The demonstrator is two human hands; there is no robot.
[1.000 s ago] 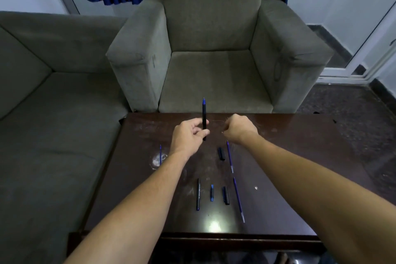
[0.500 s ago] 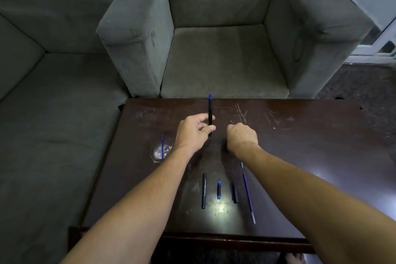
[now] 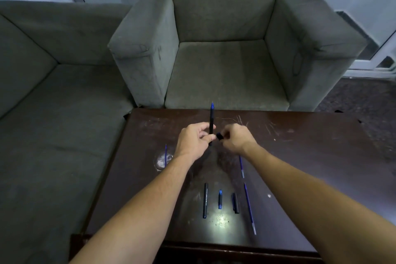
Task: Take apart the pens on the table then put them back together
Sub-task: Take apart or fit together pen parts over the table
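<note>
The left hand [image 3: 194,140] pinches a black pen [image 3: 211,124] near its lower end, its long axis upright with the blue tip on top, above the far middle of the table [image 3: 310,156]. The right hand [image 3: 235,139], fingers curled shut on a small dark cap [image 3: 219,135], sits just beside the pen's base — so the cap lies nearest the bottom end. Pale print runs along the loose barrel [image 3: 205,200] on the table — too small to read.

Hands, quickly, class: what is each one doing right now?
Left hand: fingers closed on the upright black pen, blue tip up.
Right hand: fingers closed on a small dark cap beside the pen's lower end.
</note>
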